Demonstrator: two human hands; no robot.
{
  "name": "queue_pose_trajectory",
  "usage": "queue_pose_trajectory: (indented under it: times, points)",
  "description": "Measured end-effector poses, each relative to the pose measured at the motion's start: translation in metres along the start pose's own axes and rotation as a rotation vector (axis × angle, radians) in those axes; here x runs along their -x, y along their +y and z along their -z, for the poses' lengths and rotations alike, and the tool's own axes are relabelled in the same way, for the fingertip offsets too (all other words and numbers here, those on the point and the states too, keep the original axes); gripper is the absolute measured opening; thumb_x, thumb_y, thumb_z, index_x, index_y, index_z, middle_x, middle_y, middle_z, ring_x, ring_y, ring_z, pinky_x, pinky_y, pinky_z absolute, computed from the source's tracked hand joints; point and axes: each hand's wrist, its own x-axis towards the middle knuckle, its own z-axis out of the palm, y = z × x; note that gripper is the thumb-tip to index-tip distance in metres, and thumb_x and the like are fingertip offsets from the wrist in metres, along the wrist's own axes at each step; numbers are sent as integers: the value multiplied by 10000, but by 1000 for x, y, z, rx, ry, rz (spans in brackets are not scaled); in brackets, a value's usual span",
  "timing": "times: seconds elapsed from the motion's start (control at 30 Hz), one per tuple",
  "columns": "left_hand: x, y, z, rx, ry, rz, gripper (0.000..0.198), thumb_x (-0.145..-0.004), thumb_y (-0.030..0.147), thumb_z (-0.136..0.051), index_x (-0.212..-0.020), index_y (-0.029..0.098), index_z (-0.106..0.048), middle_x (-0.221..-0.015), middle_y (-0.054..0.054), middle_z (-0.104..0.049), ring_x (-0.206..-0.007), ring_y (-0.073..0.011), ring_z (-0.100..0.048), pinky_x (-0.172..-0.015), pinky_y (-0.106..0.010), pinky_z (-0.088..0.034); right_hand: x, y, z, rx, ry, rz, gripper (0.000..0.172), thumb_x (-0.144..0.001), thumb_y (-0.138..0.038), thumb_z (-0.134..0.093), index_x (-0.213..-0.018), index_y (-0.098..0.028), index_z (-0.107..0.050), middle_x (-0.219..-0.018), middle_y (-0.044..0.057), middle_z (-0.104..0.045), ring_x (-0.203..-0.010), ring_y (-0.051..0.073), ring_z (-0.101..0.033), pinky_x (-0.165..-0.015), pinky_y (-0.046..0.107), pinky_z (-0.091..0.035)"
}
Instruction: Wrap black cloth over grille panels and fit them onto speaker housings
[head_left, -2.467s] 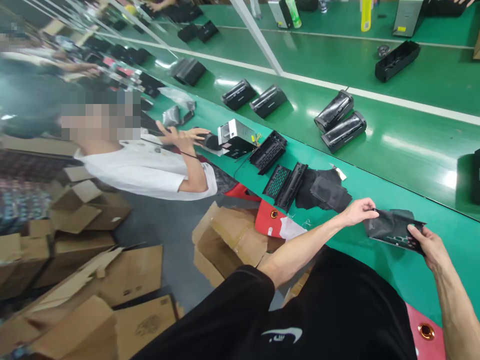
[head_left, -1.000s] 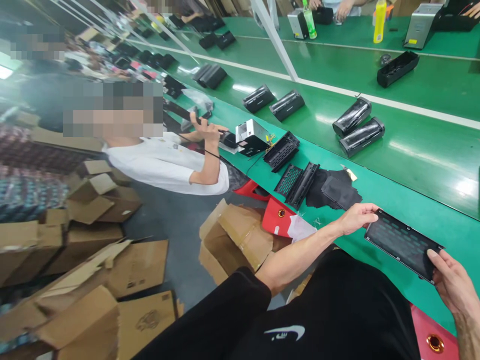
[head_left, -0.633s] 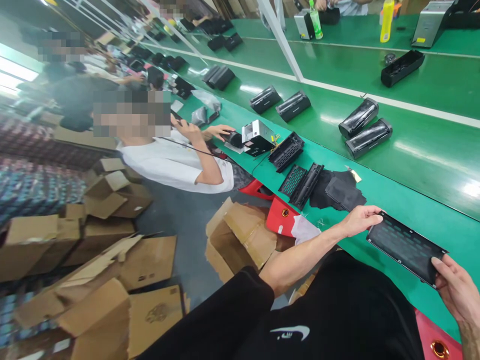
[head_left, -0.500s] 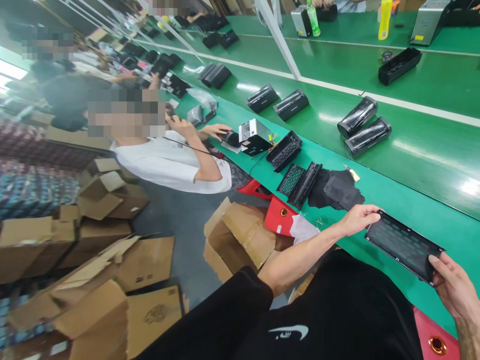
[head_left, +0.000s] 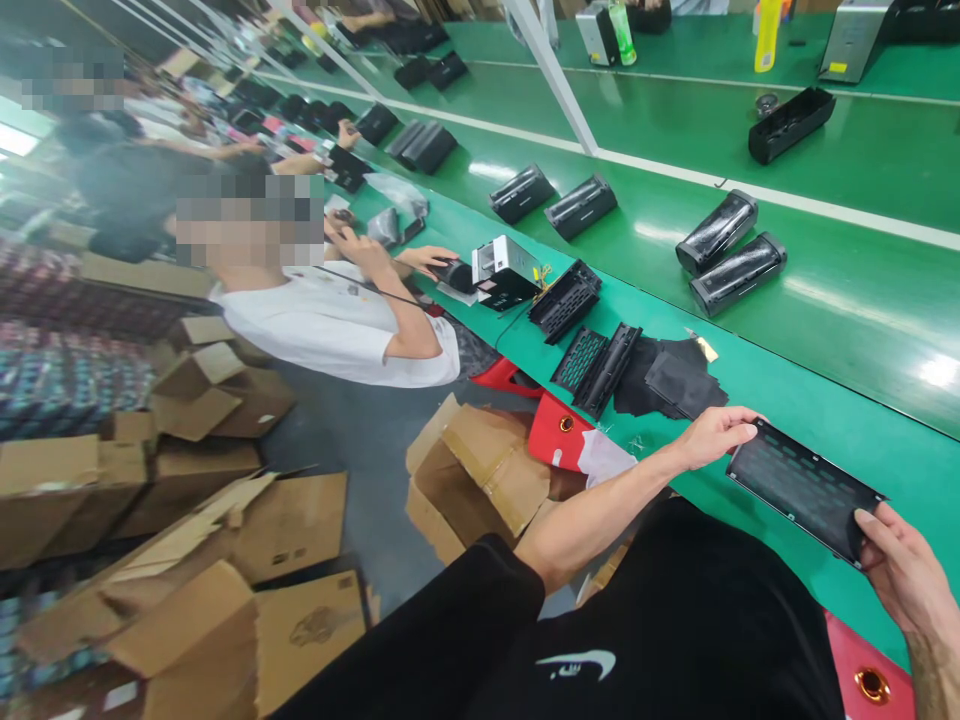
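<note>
A thin, rectangular black panel (head_left: 806, 492) is held over a green tabletop (head_left: 787, 388), one end pinched in the grip of the left hand (head_left: 721, 437), the other in that of the right hand (head_left: 900, 560). Rows of slots are faintly seen across its dark face (small pale spots are dotted along its long edges). Nearby, black sheets (head_left: 684, 383) are piled beside slotted black parts (head_left: 581, 362). Farther out, open cardboard boxes (head_left: 495, 465) are strewn over grey floor (head_left: 337, 430).

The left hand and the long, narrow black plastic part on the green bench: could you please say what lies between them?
In the head view, overlapping flat black sheets lie between the long, narrow black plastic part and the left hand.
</note>
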Motion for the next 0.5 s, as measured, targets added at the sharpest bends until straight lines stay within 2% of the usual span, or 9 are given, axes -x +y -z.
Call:
queue_pose_trajectory:
  times: [0.37, 0.5]
  points:
    - [-3, 0, 0, -19, 59, 5, 489, -792, 477, -873, -1101, 105, -792, -789, -22, -708, -711, -124, -588, -698, -248, -445, 1, -2, -3, 13, 11, 8, 620, -536, -529, -1016, -709, -262, -483, -575, -76, -357, -510, 97, -313, -457, 238, -352]
    - [-2, 0, 2, 25, 27, 5, 539, -738, 491, -907, -1109, 118, -791, -824, -31, -719, -742, -131, -612, -717, -250, -458, -2, 1, -1, 6, 8, 13, 608, -540, -497, -1019, -732, -262, -491, -594, -73, -392, -512, 99, -330, -457, 245, -358]
